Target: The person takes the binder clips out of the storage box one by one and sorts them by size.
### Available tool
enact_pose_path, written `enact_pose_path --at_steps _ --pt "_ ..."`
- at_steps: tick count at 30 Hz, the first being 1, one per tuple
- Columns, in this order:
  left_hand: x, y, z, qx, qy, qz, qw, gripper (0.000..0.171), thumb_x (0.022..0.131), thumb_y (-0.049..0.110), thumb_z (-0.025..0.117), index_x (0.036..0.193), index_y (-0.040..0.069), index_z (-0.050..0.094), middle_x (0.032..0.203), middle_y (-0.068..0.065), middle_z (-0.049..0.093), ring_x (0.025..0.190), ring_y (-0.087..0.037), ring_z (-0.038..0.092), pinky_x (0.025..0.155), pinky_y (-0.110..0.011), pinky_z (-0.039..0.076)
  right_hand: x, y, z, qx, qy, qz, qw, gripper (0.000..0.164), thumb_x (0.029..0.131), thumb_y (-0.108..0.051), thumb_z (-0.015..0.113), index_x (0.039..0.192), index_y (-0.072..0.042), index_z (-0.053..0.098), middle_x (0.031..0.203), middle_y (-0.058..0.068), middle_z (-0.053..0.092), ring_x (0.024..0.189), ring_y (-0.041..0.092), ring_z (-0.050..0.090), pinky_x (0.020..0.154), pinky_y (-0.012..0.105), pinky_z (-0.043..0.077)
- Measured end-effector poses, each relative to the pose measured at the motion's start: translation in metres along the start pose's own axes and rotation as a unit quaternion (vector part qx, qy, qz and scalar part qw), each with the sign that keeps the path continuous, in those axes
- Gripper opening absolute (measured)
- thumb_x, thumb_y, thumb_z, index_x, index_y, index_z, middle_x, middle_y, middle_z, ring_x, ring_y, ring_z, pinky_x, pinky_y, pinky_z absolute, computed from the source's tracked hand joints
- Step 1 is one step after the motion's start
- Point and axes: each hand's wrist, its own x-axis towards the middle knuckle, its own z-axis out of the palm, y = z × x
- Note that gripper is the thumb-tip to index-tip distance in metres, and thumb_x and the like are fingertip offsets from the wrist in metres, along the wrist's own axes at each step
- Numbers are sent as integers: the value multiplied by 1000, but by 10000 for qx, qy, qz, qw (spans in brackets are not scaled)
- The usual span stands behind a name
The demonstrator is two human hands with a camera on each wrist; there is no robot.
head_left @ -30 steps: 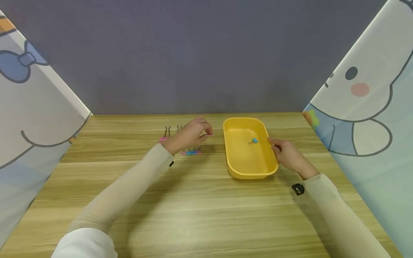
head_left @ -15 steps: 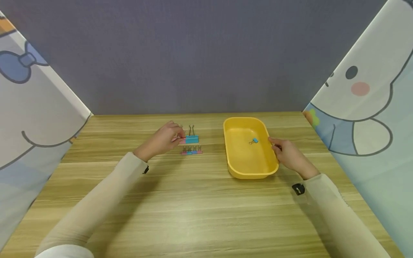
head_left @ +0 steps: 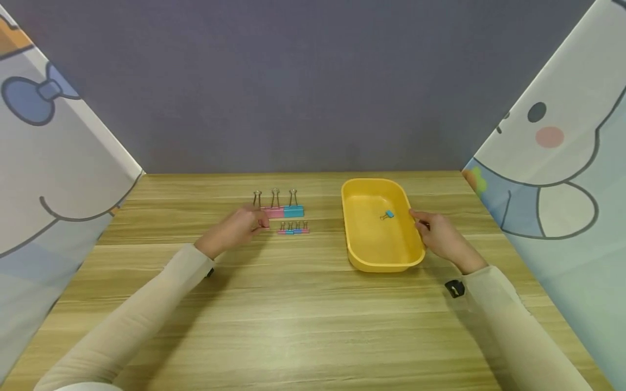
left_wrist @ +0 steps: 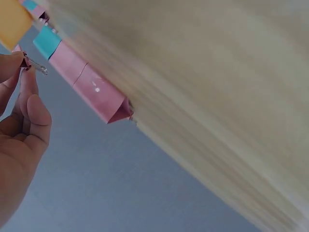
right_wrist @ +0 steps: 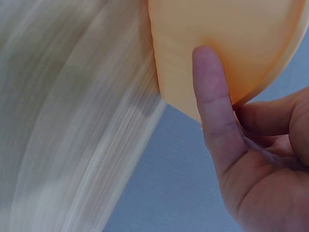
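Observation:
In the head view my left hand (head_left: 238,231) is just left of a row of small binder clips (head_left: 293,231). Between thumb and fingertips it pinches a small pink binder clip (left_wrist: 23,59), whose wire handles show in the left wrist view. Behind stand larger binder clips, a blue one (head_left: 294,211) and pink ones (head_left: 274,212), handles up; the leftmost is partly hidden by the hand. My right hand (head_left: 440,237) grips the right rim of a yellow tray (head_left: 348,239), thumb against its outer wall. One small blue binder clip (head_left: 389,214) lies inside the tray.
The wood-grain table (head_left: 313,320) runs back to a dark grey panel (head_left: 303,87). Cartoon-printed cloths (head_left: 73,163) flank the table on both sides. The tray stands to the right of the clip rows.
From beside the tray, my left hand has moved left across the large clips, then slightly nearer, uncovering more of both rows. My right hand stays on the tray rim.

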Motion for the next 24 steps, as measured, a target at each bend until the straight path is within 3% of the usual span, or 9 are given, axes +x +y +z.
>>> enact_pose_path --at_steps 3,8,11,13,17,20,24 --pt "0 -2 7 69 12 141 9999 13 78 -5 74 81 7 69 81 1 63 77 -17 53 68 -31 48 -1 0 0 2 -12 34 10000 43 100 -2 39 142 6 35 68 8 53 51 19 47 44 28 41" --pt "3 -3 15 83 -64 179 9998 14 77 -7 72 77 6 68 76 0 64 71 -13 53 93 -42 43 -1 0 0 -17 1 -28 10000 43 100 -1 39 141 7 35 65 7 52 50 19 46 42 28 39" --pt "5 -2 16 16 -146 114 9998 17 77 -8 71 73 7 66 74 0 63 65 -10 49 99 -47 37 -1 1 0 -12 19 -53 10000 42 100 0 40 141 7 35 65 7 52 50 19 46 43 28 40" --pt "6 -1 17 -15 -196 86 9998 20 78 -9 70 70 8 63 71 1 59 61 -9 44 97 -49 38 0 1 0 -6 41 -62 10000 42 99 0 40 141 8 35 66 8 53 50 19 47 43 27 40" --pt "9 0 18 -100 -345 -25 9994 24 81 -9 67 67 8 56 67 1 50 58 -9 36 81 -42 41 0 2 1 5 30 -86 10000 43 99 0 40 141 8 35 68 8 54 51 19 47 44 27 41" --pt "11 2 18 -192 -498 -99 9985 23 82 -7 67 69 7 55 67 1 49 59 -10 36 66 -35 38 0 2 1 6 13 -101 9999 43 100 -1 40 141 8 34 67 7 54 50 18 46 44 27 40" --pt "15 3 19 -325 -658 -236 9970 18 83 -6 66 73 7 60 73 0 56 63 -10 42 58 -28 37 1 2 0 -2 26 -101 9999 43 100 -1 40 141 8 34 65 7 53 49 18 46 43 27 40"
